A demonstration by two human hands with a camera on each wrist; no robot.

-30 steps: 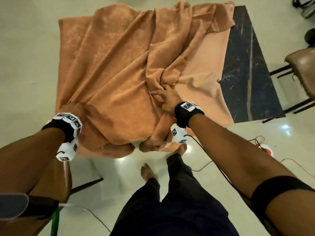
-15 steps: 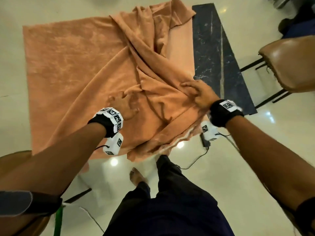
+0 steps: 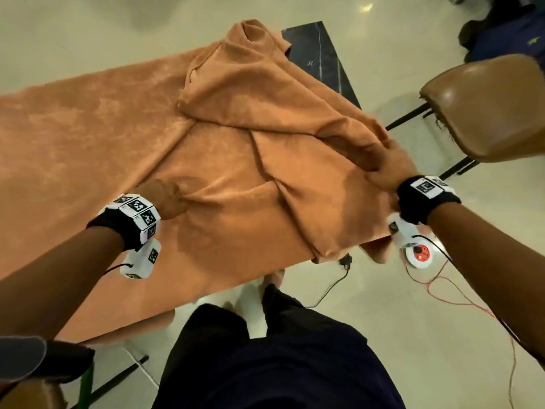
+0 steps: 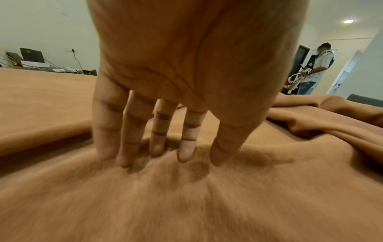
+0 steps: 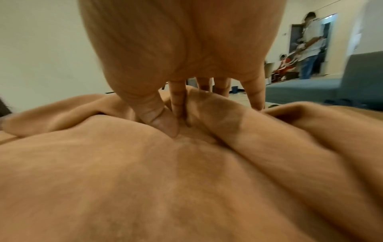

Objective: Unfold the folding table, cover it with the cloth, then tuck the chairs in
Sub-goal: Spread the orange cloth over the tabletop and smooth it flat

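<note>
Left hand (image 3: 165, 199) presses straight fingers (image 4: 157, 144) onto cloth (image 3: 118, 137); right hand (image 3: 389, 166) pinches a right-side fold; table (image 3: 321, 57) partly bare far right.

Black wristbands (image 3: 424, 202) with white tag-printed blocks (thin black cable (image 3: 113, 268) at left), dark trousers (image 3: 280, 364), apparently barefoot

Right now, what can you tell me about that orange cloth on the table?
The plush orange cloth lies flat over the left of the dark marble-patterned folding table and is still bunched in folds on the right, leaving a far strip bare. Its near edge hangs over. The left hand presses it with straight fingers; the right hand pinches a fold.
</note>
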